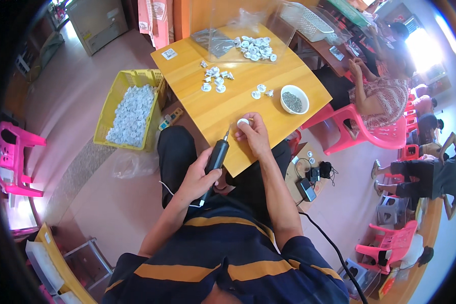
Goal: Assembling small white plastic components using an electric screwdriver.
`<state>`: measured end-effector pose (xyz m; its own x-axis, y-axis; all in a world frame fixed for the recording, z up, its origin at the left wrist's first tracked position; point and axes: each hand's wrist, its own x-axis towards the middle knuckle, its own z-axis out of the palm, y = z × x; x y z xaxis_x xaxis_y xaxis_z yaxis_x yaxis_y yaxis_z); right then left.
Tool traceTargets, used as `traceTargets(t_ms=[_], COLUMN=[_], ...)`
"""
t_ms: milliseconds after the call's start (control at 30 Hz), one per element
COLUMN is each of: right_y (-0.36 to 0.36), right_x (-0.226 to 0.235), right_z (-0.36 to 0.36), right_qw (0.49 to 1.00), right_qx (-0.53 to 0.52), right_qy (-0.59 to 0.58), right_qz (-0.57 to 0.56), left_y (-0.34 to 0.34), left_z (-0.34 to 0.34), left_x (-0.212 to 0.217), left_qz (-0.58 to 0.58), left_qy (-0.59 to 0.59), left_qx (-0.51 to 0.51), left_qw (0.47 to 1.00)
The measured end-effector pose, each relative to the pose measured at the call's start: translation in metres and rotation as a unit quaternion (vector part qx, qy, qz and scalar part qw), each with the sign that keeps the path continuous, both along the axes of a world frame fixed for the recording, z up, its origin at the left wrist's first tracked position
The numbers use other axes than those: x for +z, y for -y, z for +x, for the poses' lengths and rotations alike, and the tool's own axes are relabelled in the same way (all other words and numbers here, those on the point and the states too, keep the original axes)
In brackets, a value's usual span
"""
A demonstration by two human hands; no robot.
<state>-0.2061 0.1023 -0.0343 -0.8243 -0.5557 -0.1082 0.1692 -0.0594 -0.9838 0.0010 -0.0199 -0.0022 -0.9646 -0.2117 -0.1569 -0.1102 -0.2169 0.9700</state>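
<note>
Now left hand wraps fully round black corded electric screwdriver, tip just beside small white round plastic part. Right hand pinches part against near edge of yellow wooden table. Risk: tip skids onto fingertips; part slips off edge.

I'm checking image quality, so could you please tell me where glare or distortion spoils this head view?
Head view: strong window glare washes out the upper right; fisheye bends the table edges and darkens the rim; the left hand with the black tool and the right hand on the white piece are evenly lit and sharp.
</note>
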Motion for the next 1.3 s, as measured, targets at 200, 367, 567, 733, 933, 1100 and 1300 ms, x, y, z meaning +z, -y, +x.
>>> traceTargets(t_ms=[200,367,567,733,933,1100,1300], right_y=[0.002,0.001,0.002,0.004,0.006,0.006,0.005], right_x=[0.003,0.0,-0.002,-0.006,-0.01,-0.009,-0.009], right_z=[0.008,0.011,0.013,0.013,0.016,0.018,0.019], right_qw=[1.0,1.0,1.0,1.0,0.999,0.998,0.997], right_qx=[0.01,0.0,0.004,0.0,-0.017,-0.019,-0.011], right_qy=[0.021,0.018,0.019,0.007,-0.038,-0.057,-0.06], right_qz=[0.016,0.002,0.016,0.013,0.028,0.032,0.052], left_y=[0.002,0.003,0.002,0.002,0.001,0.001,0.001], left_z=[0.001,0.0,0.0,-0.001,-0.002,-0.003,-0.003], left_x=[-0.004,-0.004,-0.003,-0.006,-0.005,-0.009,-0.009], left_qz=[-0.004,-0.018,-0.032,-0.033,-0.012,-0.015,-0.009], left_qy=[0.019,0.026,0.031,0.033,0.045,0.042,0.047], left_qx=[-0.009,-0.03,-0.036,-0.04,-0.044,-0.042,-0.042], left_qw=[1.0,0.999,0.998,0.998,0.998,0.998,0.998])
